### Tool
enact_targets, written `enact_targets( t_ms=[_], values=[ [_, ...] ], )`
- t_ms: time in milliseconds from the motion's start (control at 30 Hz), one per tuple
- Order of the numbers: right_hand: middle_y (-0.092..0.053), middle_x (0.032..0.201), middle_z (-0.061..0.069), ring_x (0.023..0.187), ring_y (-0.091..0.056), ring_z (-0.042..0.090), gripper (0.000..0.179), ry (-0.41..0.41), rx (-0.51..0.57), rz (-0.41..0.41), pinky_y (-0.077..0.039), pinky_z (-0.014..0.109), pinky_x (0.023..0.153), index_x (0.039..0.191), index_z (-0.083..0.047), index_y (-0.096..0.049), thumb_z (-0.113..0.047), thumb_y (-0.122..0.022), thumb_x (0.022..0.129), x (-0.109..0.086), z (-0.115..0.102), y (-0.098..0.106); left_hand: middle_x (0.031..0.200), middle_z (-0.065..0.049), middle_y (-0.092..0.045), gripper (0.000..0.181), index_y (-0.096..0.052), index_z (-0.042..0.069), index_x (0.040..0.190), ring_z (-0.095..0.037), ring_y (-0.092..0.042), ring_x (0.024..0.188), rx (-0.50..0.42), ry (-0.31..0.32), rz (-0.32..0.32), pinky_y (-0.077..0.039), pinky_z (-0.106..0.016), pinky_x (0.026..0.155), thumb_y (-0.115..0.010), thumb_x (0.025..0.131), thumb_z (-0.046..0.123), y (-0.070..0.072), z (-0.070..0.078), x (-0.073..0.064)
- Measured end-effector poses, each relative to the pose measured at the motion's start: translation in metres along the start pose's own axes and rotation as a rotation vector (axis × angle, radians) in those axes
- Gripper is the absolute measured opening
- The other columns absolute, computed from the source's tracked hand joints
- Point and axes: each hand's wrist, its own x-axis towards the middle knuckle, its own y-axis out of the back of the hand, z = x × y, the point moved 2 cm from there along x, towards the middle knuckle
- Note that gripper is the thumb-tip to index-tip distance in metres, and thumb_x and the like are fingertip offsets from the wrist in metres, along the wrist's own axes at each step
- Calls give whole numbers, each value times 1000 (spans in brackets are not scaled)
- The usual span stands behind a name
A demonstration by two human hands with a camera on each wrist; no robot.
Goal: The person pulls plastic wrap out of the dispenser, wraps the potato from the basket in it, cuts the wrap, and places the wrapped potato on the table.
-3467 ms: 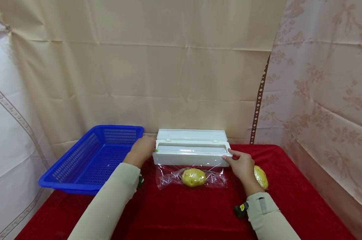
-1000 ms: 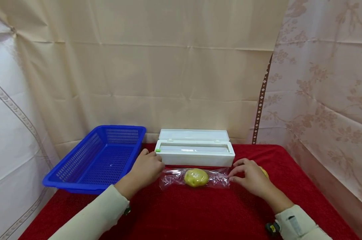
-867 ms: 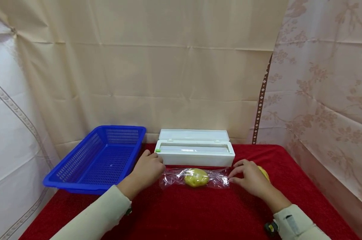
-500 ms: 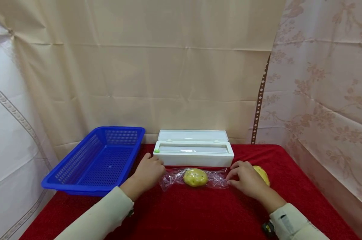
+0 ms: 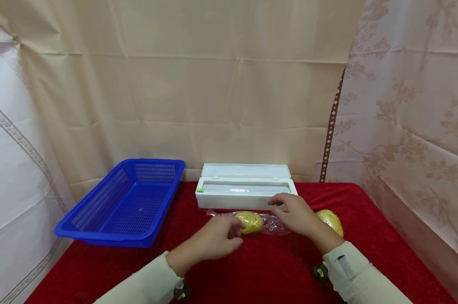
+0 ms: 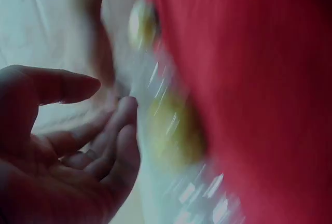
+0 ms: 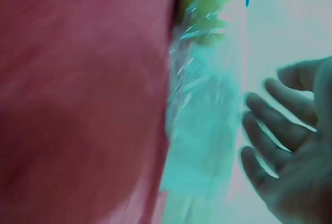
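Note:
A yellow potato (image 5: 250,222) lies on the red cloth with clear cling film (image 5: 273,224) around it, the film's ends spreading to both sides. My left hand (image 5: 215,240) is just front-left of this potato, fingers loosely bent and holding nothing; the left wrist view shows the blurred potato (image 6: 174,130) beyond the fingertips. Above the film's right end hovers my right hand (image 5: 295,214), its fingers relaxed and apart, as the right wrist view also shows. Behind the potato stands a white cling film dispenser (image 5: 247,202), lid raised, with a green slider at its left end.
A second wrapped potato (image 5: 332,222) lies to the right, partly behind my right forearm. On the left sits a blue plastic basket (image 5: 103,238) with slotted walls. Beige curtains (image 5: 229,93) hang behind the red-covered table (image 5: 274,274).
The film led from the dispenser to the potato before and is now separate. From the film's ends, both hands have moved inward, the left one also toward me. The potato has shifted slightly.

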Motion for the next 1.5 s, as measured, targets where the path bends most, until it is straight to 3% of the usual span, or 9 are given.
enact_targets(
  t_ms=[67,167,333,467,667,900,1133,1500],
  values=[
    [-77,104,1,99,-71,18,18,-1,11,-90,-57,43,88,111,-8,-77,-17,-68,97,12,-6,-7,91,5,-70,29,-72,1,114,-2,-63,82,-111,38,-67,-54,-22,76,-74,89,15,-21,2,1],
    [-76,99,-2,92,-68,12,20,-27,19,-202,-56,38,84,111,-10,-77,-22,-67,98,26,-10,-16,90,3,-71,30,-71,0,111,-1,-63,79,-119,68,-65,-54,-22,74,-75,86,16,-40,1,3],
    [-75,92,-6,79,-65,10,19,-50,76,-328,-54,31,74,110,-13,-77,-23,-68,97,36,-7,-27,81,0,-66,26,-70,1,103,-6,-56,72,-23,77,28,-49,-26,68,-75,83,17,-47,-5,8],
    [-76,95,-5,79,-66,10,21,-45,131,-387,-54,31,73,112,-13,-77,-23,-70,94,35,-2,-30,80,2,-64,26,-72,3,104,-7,-54,72,14,97,37,-48,-27,68,-74,84,19,-48,-9,10],
    [-77,104,0,95,-68,13,30,-73,186,-370,-55,38,86,116,-8,-75,-26,-72,92,26,0,-30,86,4,-69,26,-73,5,107,-7,-58,74,1,131,44,-50,-28,69,-73,85,19,-46,-15,10],
    [-74,87,4,78,-65,14,45,-105,289,-313,-54,32,69,124,3,-67,-24,-77,89,9,-6,-30,85,8,-68,18,-74,11,103,-8,-58,74,-26,116,74,-50,-27,69,-73,87,19,-40,-17,8],
    [-67,79,5,74,-65,18,48,-227,394,-313,-52,32,64,122,6,-65,-27,-77,89,-20,-21,-32,90,4,-73,14,-74,10,100,-7,-66,83,-96,121,76,-55,-28,75,-74,88,17,-34,-16,1],
    [-70,93,10,78,-67,20,68,-415,564,-334,-54,34,62,137,8,-50,-36,-75,91,-46,-31,-41,94,-2,-77,14,-74,9,99,-10,-72,88,-195,86,12,-58,-27,75,-79,86,11,-21,-19,-8]
  ],
)
